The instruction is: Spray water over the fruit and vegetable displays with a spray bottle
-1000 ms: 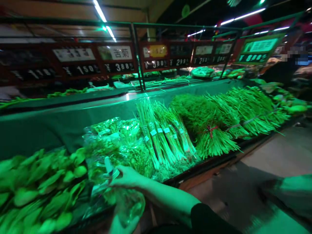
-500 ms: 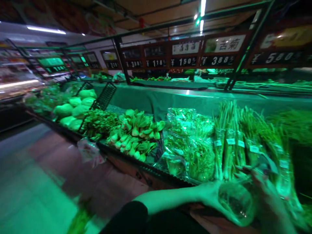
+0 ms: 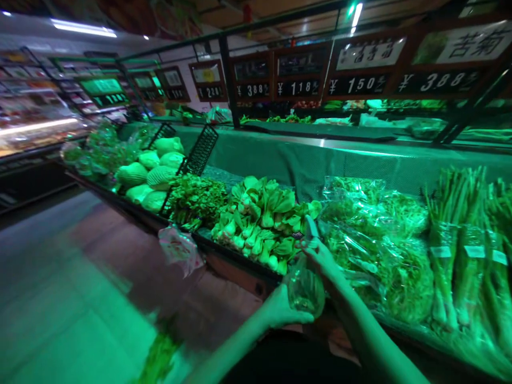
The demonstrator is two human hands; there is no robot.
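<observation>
A clear, rounded piece of plastic (image 3: 306, 290), shiny like a bag or wrap, is held low in front of the display; its contents are too dim to make out. My left hand (image 3: 285, 308) grips it from the left and below, the thumb along its lower edge. At its upper right is my right hand (image 3: 322, 260), fingers closed, with a thin pale bluish piece (image 3: 311, 228) sticking up from them. Just beyond my hands lie heads of bok choy (image 3: 260, 213), and to the right are plastic-bagged leafy greens (image 3: 360, 240).
Farther left along the shelf are cabbages (image 3: 150, 176), leafy bunches (image 3: 198, 197) and a black crate (image 3: 200, 149). A crumpled plastic bag (image 3: 180, 250) hangs from the front edge. Taped green bundles (image 3: 460, 250) stand at right. Greens (image 3: 160, 352) lie on the floor.
My view has turned left, so the display sits farther right. Both hands, with the clear plastic, have moved left from the taped bundles to in front of the bok choy.
</observation>
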